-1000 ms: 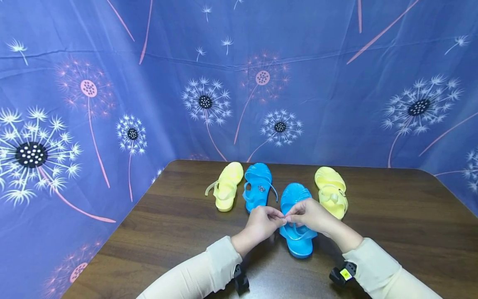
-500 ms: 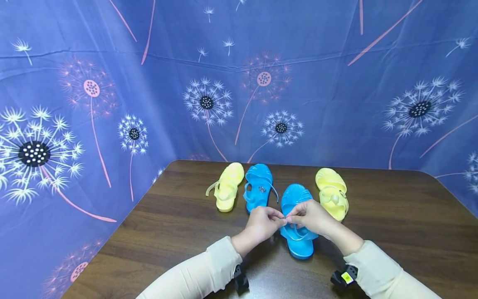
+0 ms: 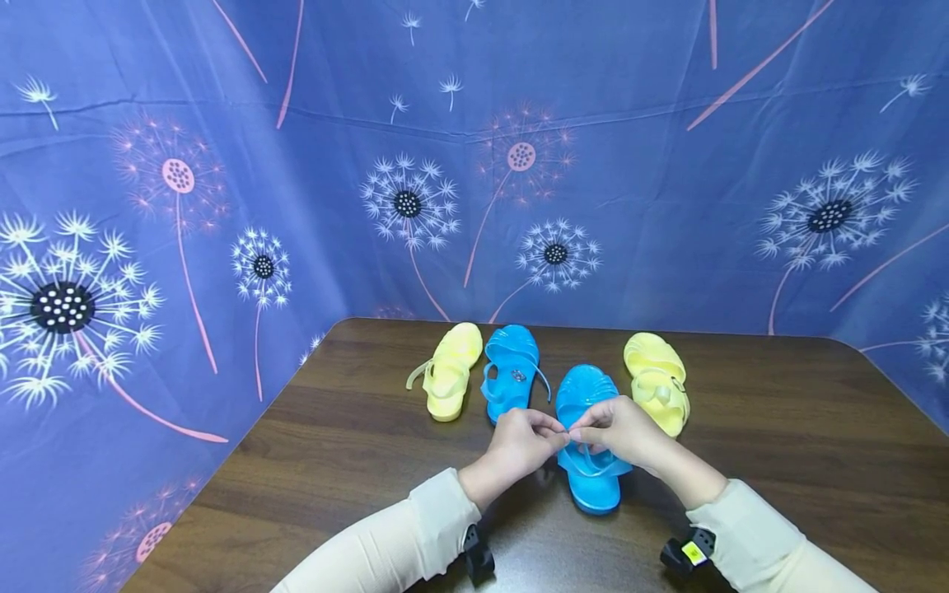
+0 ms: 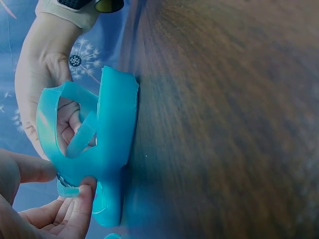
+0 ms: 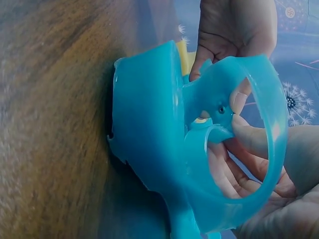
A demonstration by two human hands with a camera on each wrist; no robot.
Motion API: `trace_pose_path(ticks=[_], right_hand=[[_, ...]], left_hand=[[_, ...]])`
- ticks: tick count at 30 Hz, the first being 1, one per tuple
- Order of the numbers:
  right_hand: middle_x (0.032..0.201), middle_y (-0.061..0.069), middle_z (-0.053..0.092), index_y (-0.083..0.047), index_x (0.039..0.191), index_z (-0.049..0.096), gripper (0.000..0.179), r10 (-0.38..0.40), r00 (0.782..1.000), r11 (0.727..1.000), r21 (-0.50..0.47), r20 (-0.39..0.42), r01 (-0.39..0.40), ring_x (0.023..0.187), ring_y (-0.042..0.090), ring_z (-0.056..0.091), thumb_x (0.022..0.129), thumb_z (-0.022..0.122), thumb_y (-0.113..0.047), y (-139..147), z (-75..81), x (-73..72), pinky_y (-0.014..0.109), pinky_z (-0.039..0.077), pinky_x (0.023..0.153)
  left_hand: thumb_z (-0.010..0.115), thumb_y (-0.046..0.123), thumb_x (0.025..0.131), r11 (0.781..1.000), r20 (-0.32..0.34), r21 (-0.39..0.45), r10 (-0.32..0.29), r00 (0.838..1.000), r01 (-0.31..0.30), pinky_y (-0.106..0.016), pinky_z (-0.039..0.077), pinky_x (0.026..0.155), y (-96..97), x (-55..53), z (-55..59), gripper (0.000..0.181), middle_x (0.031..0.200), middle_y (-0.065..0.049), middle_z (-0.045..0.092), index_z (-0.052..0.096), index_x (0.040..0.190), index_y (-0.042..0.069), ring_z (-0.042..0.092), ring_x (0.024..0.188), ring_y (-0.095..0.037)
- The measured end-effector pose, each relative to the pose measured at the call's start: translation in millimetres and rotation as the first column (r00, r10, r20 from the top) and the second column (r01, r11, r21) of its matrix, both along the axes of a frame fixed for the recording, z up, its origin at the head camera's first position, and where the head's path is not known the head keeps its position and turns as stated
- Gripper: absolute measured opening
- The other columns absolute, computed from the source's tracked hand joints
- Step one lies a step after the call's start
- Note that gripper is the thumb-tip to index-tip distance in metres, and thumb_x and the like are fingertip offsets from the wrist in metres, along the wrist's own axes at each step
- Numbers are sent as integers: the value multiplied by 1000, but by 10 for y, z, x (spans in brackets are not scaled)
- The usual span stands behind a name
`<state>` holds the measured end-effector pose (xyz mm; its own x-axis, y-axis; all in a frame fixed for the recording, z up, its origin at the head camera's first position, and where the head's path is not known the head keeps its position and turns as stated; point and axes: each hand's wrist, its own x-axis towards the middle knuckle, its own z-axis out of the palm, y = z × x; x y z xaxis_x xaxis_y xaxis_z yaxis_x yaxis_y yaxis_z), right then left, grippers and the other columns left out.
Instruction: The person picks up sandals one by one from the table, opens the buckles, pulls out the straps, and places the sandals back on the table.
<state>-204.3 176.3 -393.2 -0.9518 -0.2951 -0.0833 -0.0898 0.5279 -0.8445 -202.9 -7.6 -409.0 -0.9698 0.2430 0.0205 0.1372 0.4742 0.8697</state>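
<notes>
A translucent blue jelly sandal (image 3: 597,494) stands on the table between both hands, its toe pointing away from me. My left hand (image 3: 517,451) pinches its strap on the left side, at a small metal buckle (image 4: 64,180) visible in the left wrist view. From the right, my right hand (image 3: 628,430) reaches over the sandal, and its fingertips pinch the ankle strap at the same spot. In the right wrist view, the strap's loop (image 5: 276,124) arches in front of the right fingers, and a small hole shows in the strap. The fingertips of both hands nearly meet.
A second blue sandal (image 3: 511,350) lies behind my left hand, its strap loose. Left of it is a yellow sandal (image 3: 448,383) with a loose strap. Another yellow sandal (image 3: 656,391) lies behind my right hand. A blue dandelion-print cloth (image 3: 474,156) hangs beyond the brown table (image 3: 356,445).
Both hands keep their hold at the strap, and the sandals stay in place. The right wrist has shifted very slightly to the right.
</notes>
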Motion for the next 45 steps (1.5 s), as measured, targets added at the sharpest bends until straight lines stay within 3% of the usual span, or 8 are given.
trace_pose_path(ticks=[16, 22, 30, 45], right_hand=[[86, 6, 74, -6, 91, 76, 15, -67, 998, 997, 48, -10, 67, 76, 20, 71, 85, 74, -20, -5, -25, 11, 39, 60, 75], [87, 7, 75, -5, 94, 76, 19, -56, 998, 998, 42, -4, 56, 77, 20, 71, 85, 74, -21, 18, -43, 12, 40, 59, 76], [87, 7, 75, -4, 96, 75, 21, -29, 1000, 1000, 9, 3, 29, 77, 20, 71, 85, 74, -22, 52, -65, -2, 38, 60, 75], [90, 6, 74, -3, 100, 73, 21, -24, 1000, 998, 58, 11, 23, 77, 17, 68, 87, 72, -20, 52, -32, 45, 36, 58, 73]], left_hand=[[76, 21, 84, 1000, 2, -3, 29, 1000, -29, -19, 48, 52, 21, 32, 2, 14, 65, 4, 66, 75, 85, 7, 57, 57, -5], [75, 21, 84, 1000, 17, -10, 28, 999, -27, -19, 49, 54, 19, 29, 1, 14, 68, 5, 68, 75, 85, 8, 58, 60, -5], [76, 20, 84, 1000, -19, -4, 12, 1000, -12, -18, 50, 54, 15, 31, -7, 14, 68, 4, 69, 75, 85, 7, 59, 60, -3], [76, 19, 83, 999, -17, 12, 38, 999, -37, -18, 49, 54, 28, 58, -3, 13, 68, 3, 68, 75, 85, 6, 58, 59, -4]])
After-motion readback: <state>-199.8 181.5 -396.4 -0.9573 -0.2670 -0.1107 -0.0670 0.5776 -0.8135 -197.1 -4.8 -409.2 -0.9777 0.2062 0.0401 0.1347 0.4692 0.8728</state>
